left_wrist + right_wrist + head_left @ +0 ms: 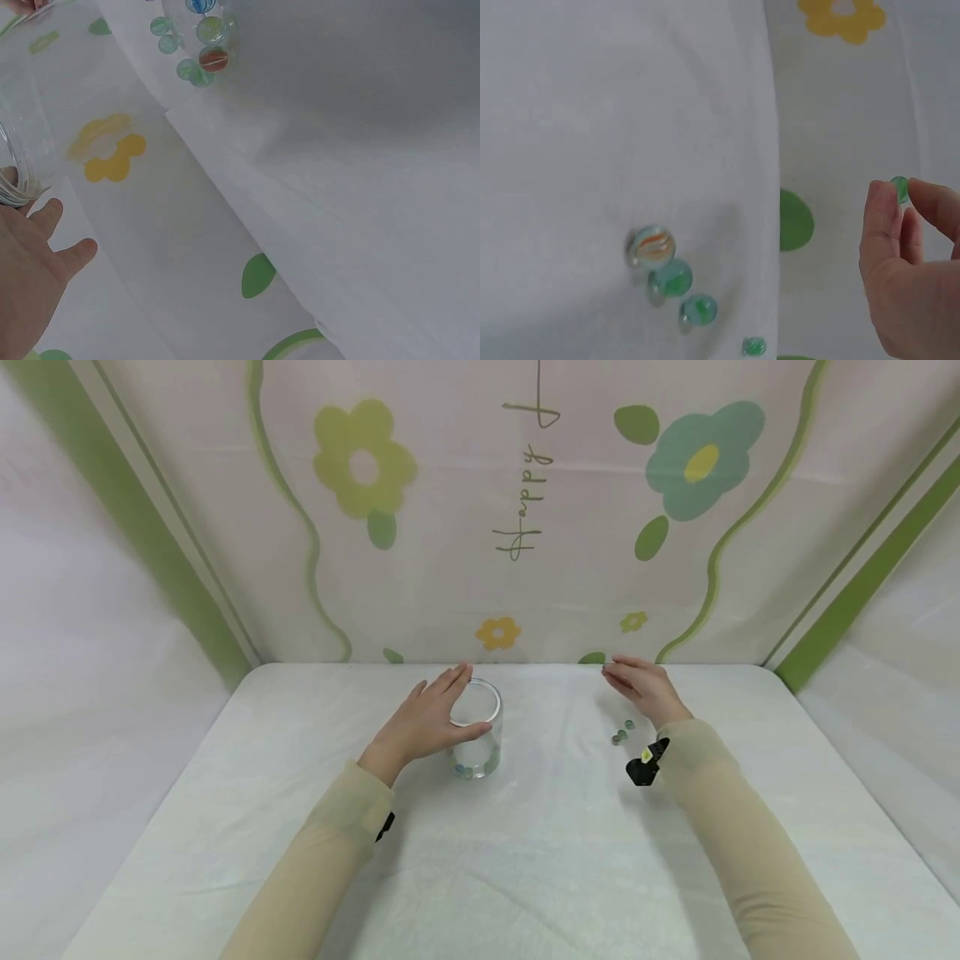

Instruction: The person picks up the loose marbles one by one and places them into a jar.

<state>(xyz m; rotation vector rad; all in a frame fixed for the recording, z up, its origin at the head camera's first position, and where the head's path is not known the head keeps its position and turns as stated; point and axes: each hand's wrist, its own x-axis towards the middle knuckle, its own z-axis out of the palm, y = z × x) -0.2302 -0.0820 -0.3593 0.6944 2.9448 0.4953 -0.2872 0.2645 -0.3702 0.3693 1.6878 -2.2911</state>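
My left hand [423, 722] holds a clear glass jar [491, 739] near its top, thumb on the near side and fingers at the far rim. The jar stands upright on the table. At its bottom lie several marbles [212, 31], among them green, blue, yellowish and red-brown ones. To the right, my right hand [648, 687] is raised above the table and pinches a green marble [900, 189] between thumb and fingertips. Below this hand lie an orange-and-white striped marble [654, 247] and a few green marbles [675, 278] in a slanting row.
A white cloth [517, 860] covers the table. Behind its far edge hangs a pale curtain [450, 585] printed with flowers and lettering. White side panels with green bands [832, 635] flank the table. A black wrist device [643, 770] sits at the right cuff.
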